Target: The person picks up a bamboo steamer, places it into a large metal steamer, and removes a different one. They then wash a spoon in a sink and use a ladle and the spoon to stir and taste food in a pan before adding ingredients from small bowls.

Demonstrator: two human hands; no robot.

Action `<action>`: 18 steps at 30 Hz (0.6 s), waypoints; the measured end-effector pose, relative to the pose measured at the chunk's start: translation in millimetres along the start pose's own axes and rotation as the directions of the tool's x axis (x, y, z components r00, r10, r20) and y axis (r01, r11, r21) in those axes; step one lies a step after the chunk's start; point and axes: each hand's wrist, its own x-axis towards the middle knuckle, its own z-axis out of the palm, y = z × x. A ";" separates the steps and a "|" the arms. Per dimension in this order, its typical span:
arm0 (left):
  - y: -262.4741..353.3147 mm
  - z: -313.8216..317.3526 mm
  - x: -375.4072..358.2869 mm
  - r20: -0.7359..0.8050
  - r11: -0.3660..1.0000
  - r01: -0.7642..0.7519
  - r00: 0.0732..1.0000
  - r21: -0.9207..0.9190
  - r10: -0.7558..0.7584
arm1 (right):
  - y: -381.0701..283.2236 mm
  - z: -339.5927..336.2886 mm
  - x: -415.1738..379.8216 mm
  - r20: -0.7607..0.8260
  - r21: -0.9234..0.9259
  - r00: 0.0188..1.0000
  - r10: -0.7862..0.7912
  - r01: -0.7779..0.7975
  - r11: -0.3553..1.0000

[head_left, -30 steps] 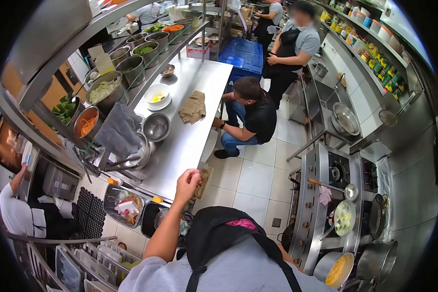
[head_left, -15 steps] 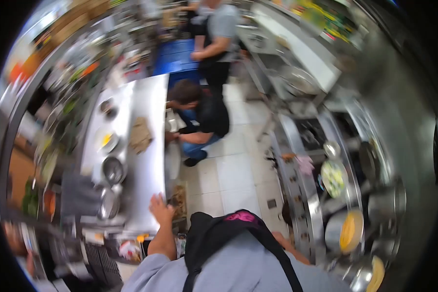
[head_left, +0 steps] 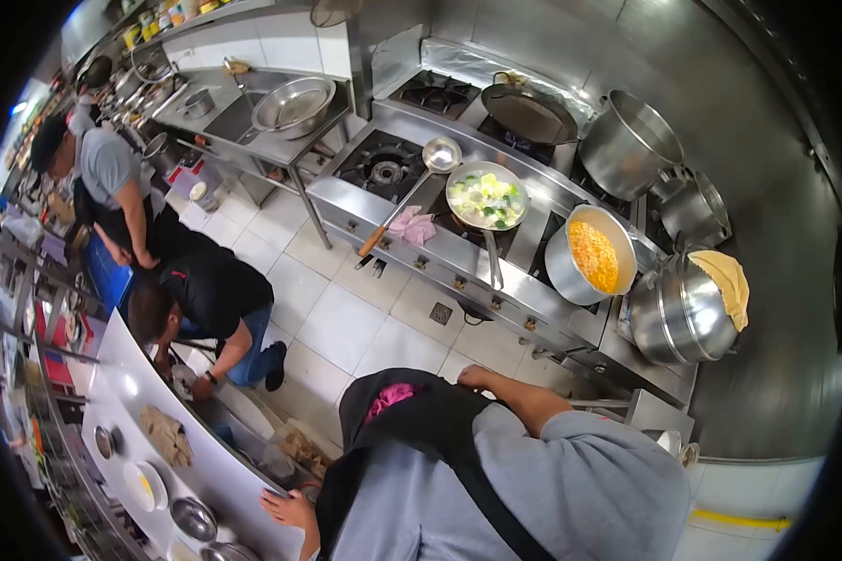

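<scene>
My left hand (head_left: 288,508) rests with spread fingers on the edge of the steel worktop (head_left: 225,449). At my apron front, my right hand (head_left: 474,377) shows only in part and its fingers are hidden. Ahead on the stove (head_left: 346,220) sits a pan of green and white vegetables (head_left: 486,195), its handle towards me. To its left lie a ladle (head_left: 442,155) with a wooden handle and a pink cloth (head_left: 413,225). On the right stands a pot of orange-yellow food (head_left: 593,257).
A person in black (head_left: 217,294) crouches beside the worktop, and a person in grey (head_left: 110,173) stands behind. A wok (head_left: 529,112), a tall pot (head_left: 631,142) and a large steamer pot (head_left: 680,313) are on the range. Bowls (head_left: 194,517) and a brown cloth (head_left: 166,435) lie on the worktop.
My view has turned right, towards the stove, and is sharper. My left hand is still at the worktop edge. My right hand now shows in part at my apron.
</scene>
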 end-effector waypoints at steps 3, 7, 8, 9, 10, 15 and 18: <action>-0.6 20.0 -5.3 -0.012 1.000 0.017 1.000 0.012 -0.017 | 12.5 -0.3 -15.5 -0.110 0.083 0.994 0.018 -0.009 0.997; -11.6 34.7 3.6 -0.129 1.000 -0.024 0.991 0.018 0.026 | 56.9 13.5 21.6 -0.085 -0.184 0.996 -0.013 -0.003 0.983; -10.6 35.3 1.4 -0.116 0.999 0.007 0.993 0.037 -0.003 | 62.8 15.5 22.6 -0.052 -0.376 0.990 -0.131 0.102 0.921; -9.0 30.6 0.5 -0.116 0.999 0.008 0.993 0.040 -0.003 | 60.7 13.8 17.8 -0.049 -0.377 0.990 -0.130 0.103 0.921; -7.3 19.7 -0.3 -0.055 1.000 0.019 0.998 0.011 -0.018 | 56.9 10.9 4.6 -0.033 -0.412 0.986 -0.165 0.137 0.901; -1.1 -2.5 -4.9 0.022 0.993 -0.062 0.998 -0.100 0.064 | 51.5 -7.3 -2.1 -0.018 -0.361 0.985 -0.174 0.156 0.920; 2.8 -0.3 -5.4 0.060 0.993 -0.011 0.998 -0.121 0.019 | 43.1 -18.9 5.2 0.032 -0.320 0.963 -0.268 0.264 0.910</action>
